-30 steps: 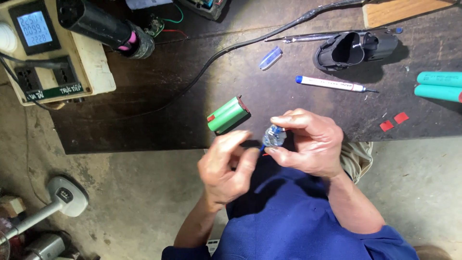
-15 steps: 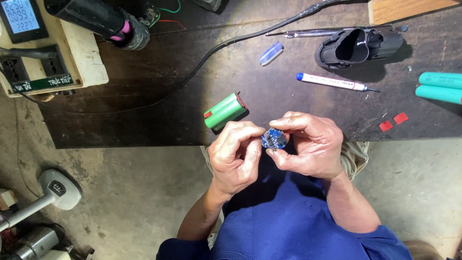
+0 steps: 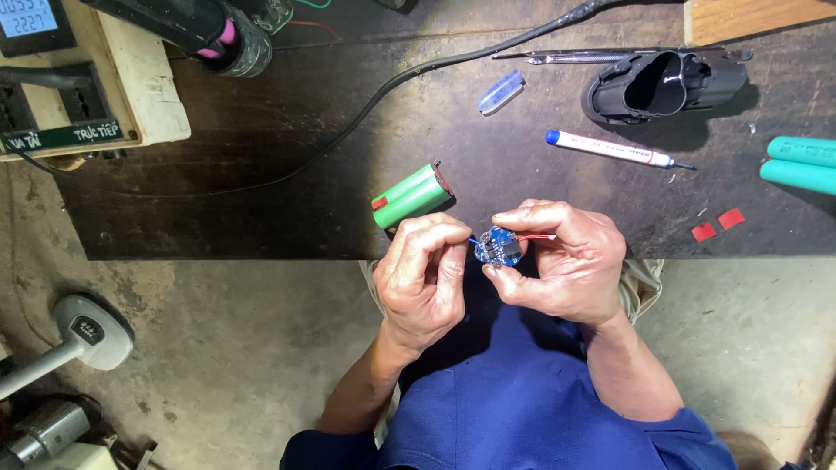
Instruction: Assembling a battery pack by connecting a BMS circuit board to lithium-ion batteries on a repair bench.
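Blue round circuit board (image 3: 498, 247), face up, pinched by both hands' fingers (image 3: 453, 252), red wire (image 3: 538, 237) trailing right.

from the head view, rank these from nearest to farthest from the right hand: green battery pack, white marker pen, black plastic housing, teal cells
1. green battery pack, on the bench just up and left of the right hand
2. white marker pen, up on the bench above that hand
3. black plastic housing, beyond the pen
4. teal cells, at the far right edge

The first two are fairly close to call.
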